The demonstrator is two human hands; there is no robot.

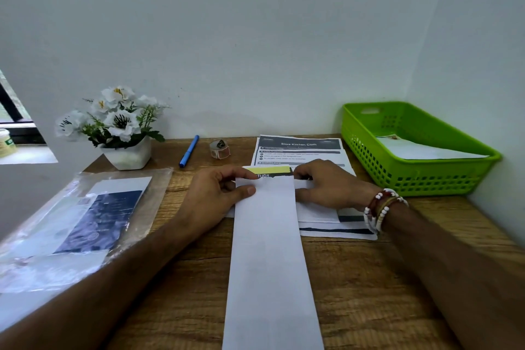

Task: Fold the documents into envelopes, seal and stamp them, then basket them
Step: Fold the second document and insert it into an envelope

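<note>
White envelope's (270,250) far end is pinched by left hand (216,196) and right hand (326,185).

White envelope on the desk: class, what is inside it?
A folded document with a yellow band and the letters TUDY pokes from the mouth of the white envelope. The rest of it is covered by the envelope's paper.
</note>
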